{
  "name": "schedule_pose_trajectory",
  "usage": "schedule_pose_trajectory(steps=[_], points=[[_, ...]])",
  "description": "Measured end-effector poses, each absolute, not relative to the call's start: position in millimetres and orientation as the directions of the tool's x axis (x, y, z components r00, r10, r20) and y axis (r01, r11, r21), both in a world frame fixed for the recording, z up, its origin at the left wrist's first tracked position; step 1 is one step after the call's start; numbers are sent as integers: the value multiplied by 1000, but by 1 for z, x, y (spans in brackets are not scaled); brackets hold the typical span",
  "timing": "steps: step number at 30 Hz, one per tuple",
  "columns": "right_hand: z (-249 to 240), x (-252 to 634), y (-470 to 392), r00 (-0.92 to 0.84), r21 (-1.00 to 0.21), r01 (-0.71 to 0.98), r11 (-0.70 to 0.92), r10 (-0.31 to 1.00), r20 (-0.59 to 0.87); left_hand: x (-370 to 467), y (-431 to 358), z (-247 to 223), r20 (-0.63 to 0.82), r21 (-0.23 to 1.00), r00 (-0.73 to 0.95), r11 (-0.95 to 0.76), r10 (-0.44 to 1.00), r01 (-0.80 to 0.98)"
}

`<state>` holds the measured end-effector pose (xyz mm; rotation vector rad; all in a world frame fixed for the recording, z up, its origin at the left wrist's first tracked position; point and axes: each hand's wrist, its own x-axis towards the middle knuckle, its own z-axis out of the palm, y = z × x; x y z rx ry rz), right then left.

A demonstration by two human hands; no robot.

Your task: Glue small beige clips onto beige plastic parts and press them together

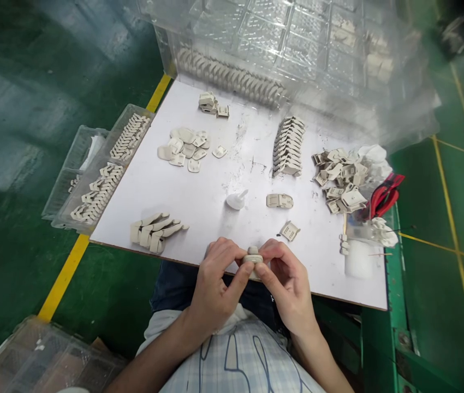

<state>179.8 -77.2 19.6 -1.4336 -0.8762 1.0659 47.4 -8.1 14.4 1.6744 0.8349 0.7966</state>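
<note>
1. Left hand [219, 281] and right hand [288, 275] meet at the near edge of the white board [203, 199], thumbs and fingertips pinching one small beige part [253, 258] from both sides.
2. That part sits right between them, a knob poking up at its far end; its lower portion is partly hidden by the thumbs.
3. Looks like moulded plastic, so I'd call it light, stiff and fairly smooth, perhaps a touch slippery; thin edges might chip under a hard squeeze.
4. Best grip, I'd judge: by the side edges, with fingertips only.
5. Just ahead of the hands, a white squeeze bottle [236, 201]; ahead of the right, a loose piece [290, 231]; farther right, a jumbled pile [340, 177].
</note>
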Motion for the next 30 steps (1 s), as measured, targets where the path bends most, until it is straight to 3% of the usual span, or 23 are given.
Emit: schedule_pose_trajectory(steps=[20,30], points=[[6,185,-72,383,-990,53,-131,918,-101,47,6,9,38,964,616,-191,787,184],[11,185,-72,371,-984,61,-165,919,-131,51,-2,4,85,942,550,-247,831,228]])
